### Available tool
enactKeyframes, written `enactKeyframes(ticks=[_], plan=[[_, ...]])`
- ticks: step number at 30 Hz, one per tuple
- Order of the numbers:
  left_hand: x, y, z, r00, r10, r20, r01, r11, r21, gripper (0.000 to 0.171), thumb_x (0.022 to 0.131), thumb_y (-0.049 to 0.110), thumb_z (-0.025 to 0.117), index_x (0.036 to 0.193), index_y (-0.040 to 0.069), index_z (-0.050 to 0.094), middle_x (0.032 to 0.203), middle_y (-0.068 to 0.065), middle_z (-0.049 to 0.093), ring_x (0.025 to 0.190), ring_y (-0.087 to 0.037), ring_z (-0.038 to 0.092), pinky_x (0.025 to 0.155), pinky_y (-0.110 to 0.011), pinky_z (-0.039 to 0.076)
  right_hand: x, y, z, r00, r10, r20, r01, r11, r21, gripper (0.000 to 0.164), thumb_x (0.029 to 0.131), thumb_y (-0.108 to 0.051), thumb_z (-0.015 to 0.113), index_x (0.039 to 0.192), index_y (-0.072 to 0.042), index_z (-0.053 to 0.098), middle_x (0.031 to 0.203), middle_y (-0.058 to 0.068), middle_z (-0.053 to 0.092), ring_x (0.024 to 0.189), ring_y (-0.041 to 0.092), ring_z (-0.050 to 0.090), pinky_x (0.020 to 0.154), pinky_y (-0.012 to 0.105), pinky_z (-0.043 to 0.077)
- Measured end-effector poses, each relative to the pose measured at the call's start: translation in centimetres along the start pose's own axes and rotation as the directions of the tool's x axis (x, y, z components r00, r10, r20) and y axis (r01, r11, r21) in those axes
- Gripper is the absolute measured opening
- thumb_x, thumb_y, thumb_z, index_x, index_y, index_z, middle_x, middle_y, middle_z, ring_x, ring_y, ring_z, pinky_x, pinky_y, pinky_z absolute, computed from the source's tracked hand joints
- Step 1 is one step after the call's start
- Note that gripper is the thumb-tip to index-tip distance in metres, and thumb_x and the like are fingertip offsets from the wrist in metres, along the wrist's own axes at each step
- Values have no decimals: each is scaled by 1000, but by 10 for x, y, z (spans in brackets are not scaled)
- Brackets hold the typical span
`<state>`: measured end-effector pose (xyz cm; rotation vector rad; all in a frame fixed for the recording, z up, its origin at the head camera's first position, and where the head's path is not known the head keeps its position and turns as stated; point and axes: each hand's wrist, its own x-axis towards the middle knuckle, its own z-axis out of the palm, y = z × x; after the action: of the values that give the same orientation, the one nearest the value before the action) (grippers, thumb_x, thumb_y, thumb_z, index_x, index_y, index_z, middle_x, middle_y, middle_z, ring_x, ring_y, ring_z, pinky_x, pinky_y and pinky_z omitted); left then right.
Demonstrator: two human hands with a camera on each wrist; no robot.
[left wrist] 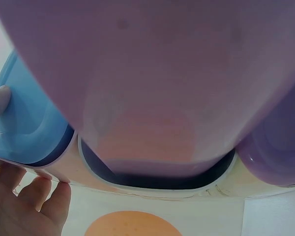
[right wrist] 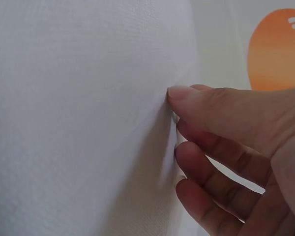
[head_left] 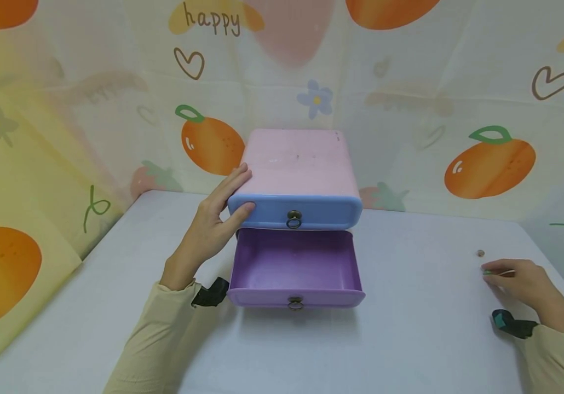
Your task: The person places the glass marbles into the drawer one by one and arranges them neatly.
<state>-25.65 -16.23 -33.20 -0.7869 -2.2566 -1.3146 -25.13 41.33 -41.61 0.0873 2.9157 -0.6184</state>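
Note:
A small drawer cabinet with a pink top stands on the table. Its blue top drawer is closed, and the purple drawer below is pulled out, its inside bare. My left hand grips the cabinet's left front corner, thumb on the blue front and fingers along the side. On the right, my right hand pinches a tiny greenish object between thumb and fingers, low over the table; its kind is too small to tell. Just beyond the fingertips lies a small round brownish piece.
In the left wrist view another closed purple drawer sits below the pulled-out one. The white table runs back to a printed cloth behind the cabinet. Metal ring pulls hang on the drawer fronts.

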Motion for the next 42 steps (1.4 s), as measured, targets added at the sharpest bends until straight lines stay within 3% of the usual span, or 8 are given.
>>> enactKeyframes(ticks=[12, 21, 42], plan=[[0, -1, 0, 1000, -7, 2, 7, 1000, 1, 57, 96, 7, 62, 150, 15, 44, 162, 2, 33, 151, -14, 28, 119, -39, 33, 1, -3, -3, 999, -47, 10, 47, 999, -24, 42, 91, -20, 68, 116, 13, 63, 108, 34, 64, 95, 48, 59, 73, 51, 57], [-1, 0, 0, 1000, -17, 5, 17, 1000, -5, 57, 97, 8, 62, 151, 16, 44, 162, 3, 32, 152, -12, 25, 120, -39, 32, 0, -10, -5, 999, -47, 19, 48, 999, -21, 50, 96, -30, 65, 121, 13, 59, 120, 40, 56, 104, 54, 53, 81, 60, 53], [0, -1, 0, 1000, -13, -1, 13, 1000, 0, 57, 97, 7, 62, 150, 16, 44, 162, 3, 33, 152, -12, 25, 120, -38, 32, 0, -31, -5, 996, -89, 6, 90, 996, -21, 43, 91, -22, 70, 120, 9, 62, 114, 34, 63, 104, 52, 56, 83, 63, 53]])
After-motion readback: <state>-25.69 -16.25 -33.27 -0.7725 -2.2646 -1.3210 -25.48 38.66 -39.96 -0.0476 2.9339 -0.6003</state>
